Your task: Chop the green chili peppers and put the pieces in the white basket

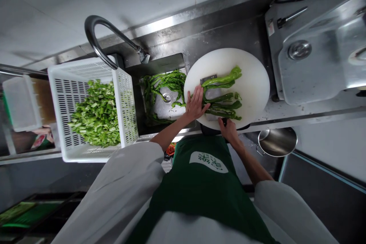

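My left hand (196,103) lies with its fingers stretched and spread over the left ends of several long green peppers (227,99) on a round white cutting board (254,80). My right hand (229,131), at the near edge of the board, is closed around the black handle of a kitchen knife (213,93). Its broad grey blade shows between the peppers; I cannot tell exactly how it lies against them. Left of the board, more whole green peppers (171,80) rest in a metal sink (164,110).
A white slotted basket (58,122) holding chopped green peppers (95,116) stands left of the sink, under a curved faucet (94,38). Metal equipment (311,72) with a round knob is at right. A steel pot (277,143) sits below the counter edge.
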The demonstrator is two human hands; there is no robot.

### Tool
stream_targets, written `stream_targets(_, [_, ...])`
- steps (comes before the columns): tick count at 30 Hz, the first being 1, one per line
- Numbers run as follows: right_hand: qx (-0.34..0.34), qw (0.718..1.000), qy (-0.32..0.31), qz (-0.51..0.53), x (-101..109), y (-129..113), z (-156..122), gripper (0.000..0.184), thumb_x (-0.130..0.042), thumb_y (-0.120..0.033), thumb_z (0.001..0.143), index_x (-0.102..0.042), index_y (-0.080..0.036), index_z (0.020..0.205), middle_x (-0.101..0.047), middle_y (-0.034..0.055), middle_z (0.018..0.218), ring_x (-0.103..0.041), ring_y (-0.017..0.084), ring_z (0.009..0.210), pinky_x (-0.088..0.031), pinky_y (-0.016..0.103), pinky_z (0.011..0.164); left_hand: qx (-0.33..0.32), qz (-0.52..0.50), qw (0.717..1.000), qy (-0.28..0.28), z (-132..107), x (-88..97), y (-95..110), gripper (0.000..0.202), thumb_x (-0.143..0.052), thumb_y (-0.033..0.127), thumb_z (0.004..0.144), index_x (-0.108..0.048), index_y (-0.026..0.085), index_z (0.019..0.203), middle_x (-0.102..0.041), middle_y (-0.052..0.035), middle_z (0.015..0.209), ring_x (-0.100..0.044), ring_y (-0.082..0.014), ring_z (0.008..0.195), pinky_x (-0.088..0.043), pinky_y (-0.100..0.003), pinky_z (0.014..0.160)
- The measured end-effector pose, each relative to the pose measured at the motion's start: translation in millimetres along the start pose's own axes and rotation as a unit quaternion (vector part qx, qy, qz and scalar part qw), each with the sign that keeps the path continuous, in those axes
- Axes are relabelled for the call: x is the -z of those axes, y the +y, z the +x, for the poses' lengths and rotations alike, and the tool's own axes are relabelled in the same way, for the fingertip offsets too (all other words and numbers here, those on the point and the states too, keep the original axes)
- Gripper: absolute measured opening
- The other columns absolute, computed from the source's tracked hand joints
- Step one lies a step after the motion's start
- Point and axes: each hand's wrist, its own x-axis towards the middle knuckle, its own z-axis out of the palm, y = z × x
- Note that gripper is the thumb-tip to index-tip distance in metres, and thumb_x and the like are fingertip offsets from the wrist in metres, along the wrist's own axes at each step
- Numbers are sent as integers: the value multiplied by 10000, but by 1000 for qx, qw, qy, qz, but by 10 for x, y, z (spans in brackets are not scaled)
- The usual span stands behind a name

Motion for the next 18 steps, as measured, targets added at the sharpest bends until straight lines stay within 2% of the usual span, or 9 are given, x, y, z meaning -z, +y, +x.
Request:
stream_targets(5, [2,1000,14,-14,-99,-104,-12,484,-471,-596,1017,-671,-156,1007,-755,226,926,-732,341,931,-506,380,812,2,-8,1000,3,-1,-4,3,856,-323,605,1059,-133,77,1706,-131,-153,1767,-40,-290,1656,68,-559,1334])
stream_targets(12, [4,998,68,-9,-435,-461,13,524,-420,-585,1034,-693,-143,968,-759,265,972,-736,350,965,-515,379,804,12,-10,1000,8,-5,29,26,816,-330,594,1068,-169,109,1705,-116,-151,1770,-60,-290,1657,28,-592,1331])
stream_targets(15, [13,998,66,4,-403,-472,44,471,-450,-572,1022,-675,-171,920,-759,241,928,-733,344,963,-521,389,839,13,-7,1000,14,-17,42,32,697,-334,549,1088,-276,196,1687,-122,-135,1775,-72,-314,1655,-13,-668,1305])
stream_targets(18, [4,998,33,49,-252,-428,74,411,-481,-573,1001,-633,-213,875,-726,152,740,-735,306,807,-536,372,772,2,-3,1000,19,-16,42,17,566,-340,487,1107,-406,290,1634,-123,-110,1780,-70,-346,1652,-54,-735,1269])
